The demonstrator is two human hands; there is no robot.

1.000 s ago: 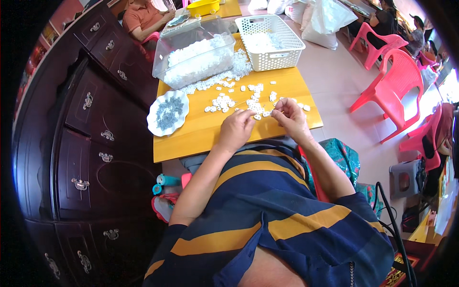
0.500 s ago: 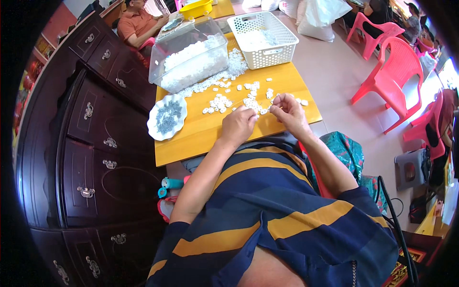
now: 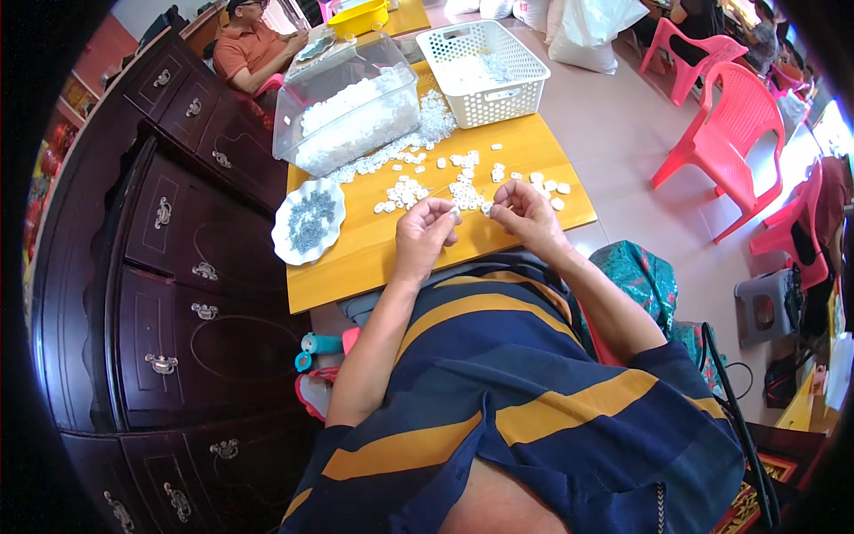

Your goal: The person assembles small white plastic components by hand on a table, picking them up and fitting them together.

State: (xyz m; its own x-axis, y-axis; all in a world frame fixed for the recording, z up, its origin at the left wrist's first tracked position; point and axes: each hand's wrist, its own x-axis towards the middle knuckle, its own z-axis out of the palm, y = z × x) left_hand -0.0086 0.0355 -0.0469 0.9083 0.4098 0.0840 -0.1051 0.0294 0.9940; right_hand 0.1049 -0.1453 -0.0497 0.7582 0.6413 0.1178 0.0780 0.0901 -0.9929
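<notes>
Both my hands are raised just over the near part of a yellow wooden table (image 3: 356,267). My left hand (image 3: 425,236) is closed, pinching a small white plastic piece (image 3: 456,214) at its fingertips. A little to the right, my right hand (image 3: 532,218) has thumb and forefinger together around another small white piece (image 3: 487,208). A small gap lies between the two hands. Beyond them are loose white pieces with holes (image 3: 463,191), some in a heap to the left (image 3: 405,193) and rounded ones (image 3: 558,204) at the right.
A scalloped white dish (image 3: 282,230) of small grey parts stands at left. Behind are a clear bin (image 3: 294,111) of white pieces, spilled clear pieces (image 3: 436,120) and a white perforated basket (image 3: 498,105). Dark drawers (image 3: 169,222) flank the left; red chairs (image 3: 729,133) and another person (image 3: 249,53) are farther off.
My left hand has turned, its fingers now showing, and has drawn slightly left. My right hand has shifted a little left and down, uncovering the rounded white pieces on the right.
</notes>
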